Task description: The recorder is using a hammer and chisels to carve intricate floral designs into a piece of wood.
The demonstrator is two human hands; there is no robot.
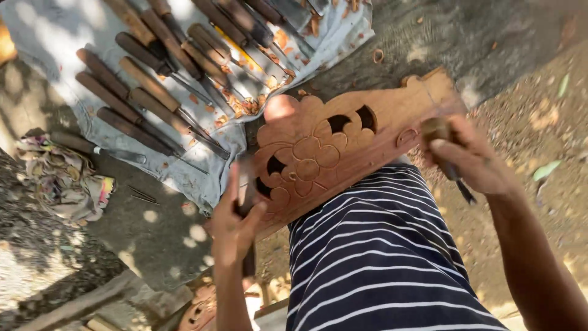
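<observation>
Both hands are closed on tools. In the head view, a dark chisel point(247, 202) is gripped upright by the left hand point(236, 220), its blade set against the near left end of the carved panel point(343, 141). A mallet point(436, 130) with a dark handle is held by the right hand point(471, 160), raised just beside the panel's right end. The panel, reddish wood with a flower and pierced openings, is laid across the striped lap point(380, 257), slanting from near left to far right. A grey cloth point(73, 37) is spread on the ground to the far left, with many wooden-handled chisels point(147, 86) and shavings point(242, 105) on it. A crumpled rag point(64, 178) lies further left. The step in hand is judged to be carving the panel's left edge. A steady chisel angle and a measured blow are called for, so the thin pierced parts are not split.
</observation>
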